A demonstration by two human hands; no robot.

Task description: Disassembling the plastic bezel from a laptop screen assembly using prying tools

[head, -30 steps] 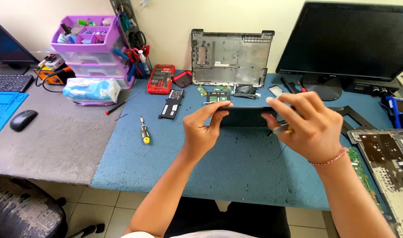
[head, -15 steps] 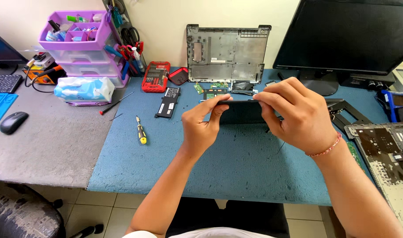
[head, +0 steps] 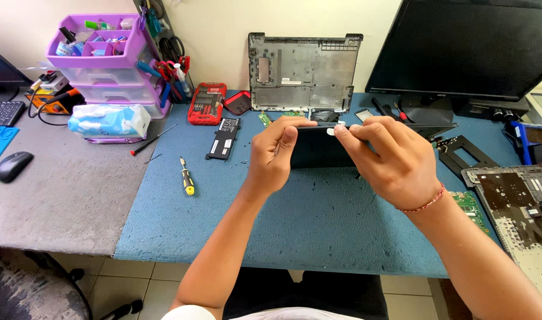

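Note:
Both of my hands hold a flat black rectangular panel (head: 318, 148) upright above the blue mat (head: 318, 225). My left hand (head: 277, 153) grips its left end, thumb on the top edge. My right hand (head: 386, 157) grips its right part, fingertips pinching the top edge near a small white spot. Most of the panel's right side is hidden behind my right hand.
A grey laptop bottom cover (head: 303, 71) leans on the wall. A laptop battery (head: 223, 138), yellow-handled screwdriver (head: 186, 176) and red bit set (head: 207, 104) lie left. A monitor (head: 478, 53) stands at the right, a keyboard frame (head: 520, 207) below it. Purple drawers (head: 105, 59), tissues (head: 108, 121) and a mouse (head: 11, 166) are left.
My hands have turned the black panel from lying nearly flat to standing more upright, and both grips have shifted onto its top edge. The view has tilted slightly.

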